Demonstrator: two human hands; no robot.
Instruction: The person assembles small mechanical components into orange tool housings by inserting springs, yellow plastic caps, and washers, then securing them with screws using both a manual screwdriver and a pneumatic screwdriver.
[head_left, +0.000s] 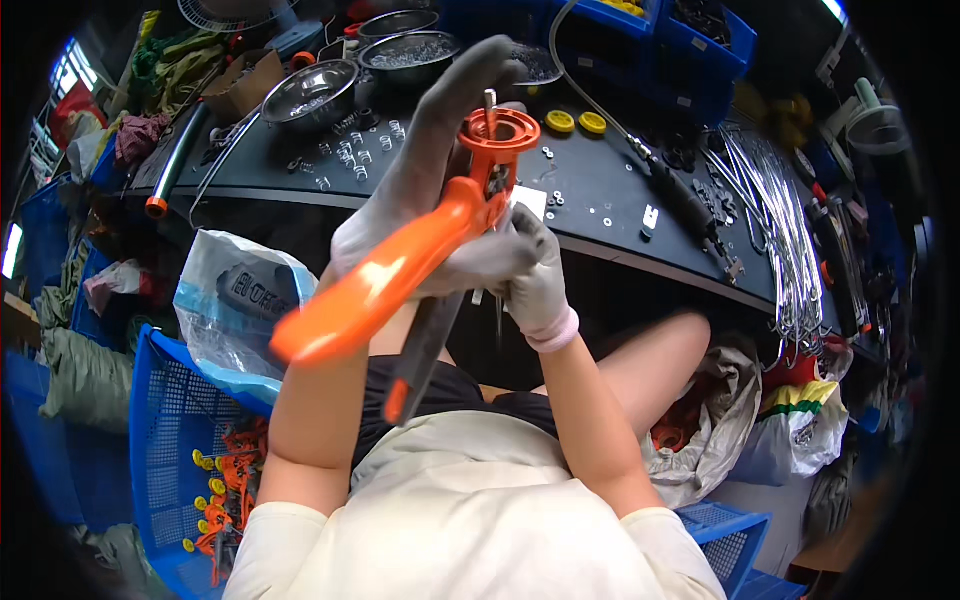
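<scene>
Clear plastic bag (235, 300) with dark label sits left, over blue crate (165, 430). Orange caulking-gun frame (400, 262), round ring end up, held above lap before the bench (600, 190). Gloved left hand (425, 175) and right hand (530, 275) both closed gripping it.

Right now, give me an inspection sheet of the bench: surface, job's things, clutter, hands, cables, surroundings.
Surface: dark bench, strewn with small metal parts.
Job's things: orange caulking-gun frame held up over the lap; a thin rod stands in its round front ring.
Clutter: steel bowls, two yellow caps, washers, a bundle of wire rods.
Hands: left hand, grey glove, around the frame near the ring; right hand, light glove, grips the frame from below.
Cables: grey hose running across the bench to a dark tool.
Surroundings: blue crate with orange parts on the left, plastic bag, sacks on the right, blue bins behind.
</scene>
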